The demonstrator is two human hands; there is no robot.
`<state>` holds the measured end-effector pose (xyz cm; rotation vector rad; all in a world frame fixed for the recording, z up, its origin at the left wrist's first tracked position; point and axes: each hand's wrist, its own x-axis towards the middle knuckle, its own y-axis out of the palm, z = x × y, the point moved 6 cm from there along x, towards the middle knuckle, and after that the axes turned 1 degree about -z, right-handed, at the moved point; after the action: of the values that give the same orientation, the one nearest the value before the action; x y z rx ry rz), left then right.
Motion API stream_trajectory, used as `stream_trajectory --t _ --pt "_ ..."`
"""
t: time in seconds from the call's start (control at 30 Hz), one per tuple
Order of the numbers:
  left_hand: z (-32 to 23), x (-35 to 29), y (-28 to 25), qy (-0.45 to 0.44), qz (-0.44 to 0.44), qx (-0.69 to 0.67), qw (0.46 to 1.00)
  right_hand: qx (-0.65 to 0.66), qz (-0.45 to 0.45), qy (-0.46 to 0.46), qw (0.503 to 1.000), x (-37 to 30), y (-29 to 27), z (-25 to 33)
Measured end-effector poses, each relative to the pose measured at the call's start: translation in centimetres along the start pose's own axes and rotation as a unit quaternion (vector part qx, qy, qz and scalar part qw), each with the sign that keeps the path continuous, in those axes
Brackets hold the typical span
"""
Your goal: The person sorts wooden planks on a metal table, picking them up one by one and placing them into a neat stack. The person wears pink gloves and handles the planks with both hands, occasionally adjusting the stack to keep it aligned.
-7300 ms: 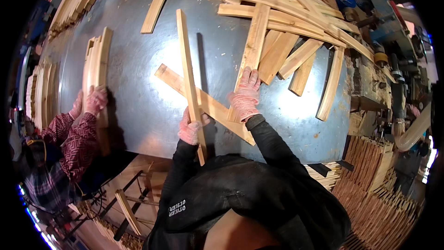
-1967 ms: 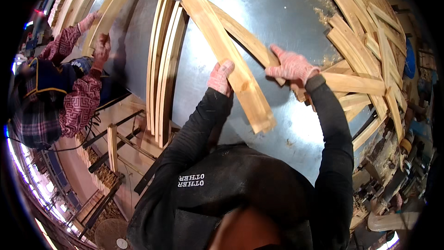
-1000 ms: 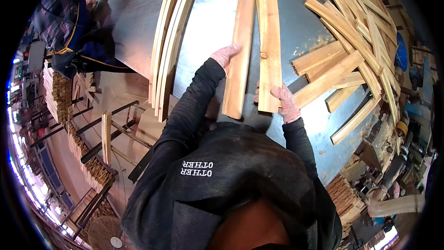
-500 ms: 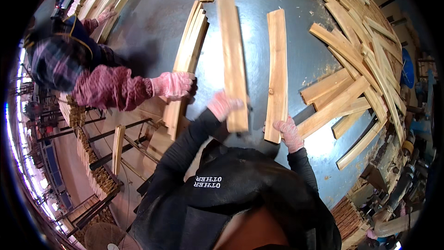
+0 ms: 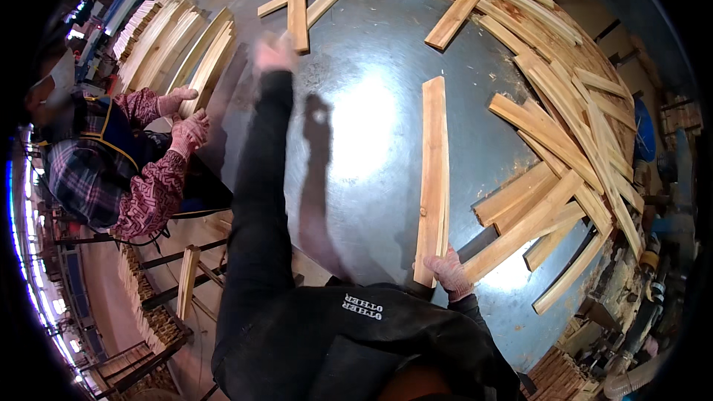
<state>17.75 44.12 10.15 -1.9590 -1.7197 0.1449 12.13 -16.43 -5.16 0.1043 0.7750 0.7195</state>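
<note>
Over the table (image 5: 371, 208), right fingers (image 5: 439, 263) grip a plank (image 5: 434, 171) pointing lengthwise ahead; left's (image 5: 275, 53) unclear.

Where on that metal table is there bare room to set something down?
The widest bare patch of the table lies between the left forearm and the board in the right fingers. A narrower gap runs between that board and the heaped boards. Crowded: right side and far edge.

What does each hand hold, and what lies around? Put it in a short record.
Left hand: stretched out, blurred, near an upper board; grip unclear
Right hand: holding a long board by its near end
Table: grey, shiny
Right side: loose pile of boards
Left side: co-worker's gloved hands gripping wood
</note>
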Motion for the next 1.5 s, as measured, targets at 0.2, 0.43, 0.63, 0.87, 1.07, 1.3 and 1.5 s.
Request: stream_trajectory --t 0.2,0.43,0.63,0.87,1.07,1.3,1.5 --pt "0.4 -39.5 2.9 -0.328 0.610 -0.200 0.693 -0.301 -0.034 -0.095 0.948 1.1 5.2 6.8" --pt "2.5 -41.2 3.8 -0.406 0.462 -0.271 0.741 -0.252 -0.057 -0.045 0.965 1.0 3.1 10.3" --pt "4.6 -44.2 4.6 -0.466 0.426 -0.285 0.721 -0.657 -0.121 -0.098 0.738 -1.1 3.8 11.7" --pt "3.7 -43.6 3.9 -0.384 0.386 -0.261 0.797 -0.476 -0.504 -0.008 0.721 -3.7 -10.5 10.3" --pt "-1.1 -44.3 2.6 -0.406 0.493 -0.464 0.614 -0.404 -0.405 -0.129 0.810 -11.0 -9.0 8.6" --pt "0.3 -44.9 2.6 -0.313 0.420 -0.195 0.829 -0.099 -0.047 -0.040 0.993 -18.2 -3.9 4.1" --pt "1.3 -49.6 2.5 -0.373 0.434 -0.211 0.793 -0.156 -0.049 -0.065 0.984 -5.0 0.6 6.5"
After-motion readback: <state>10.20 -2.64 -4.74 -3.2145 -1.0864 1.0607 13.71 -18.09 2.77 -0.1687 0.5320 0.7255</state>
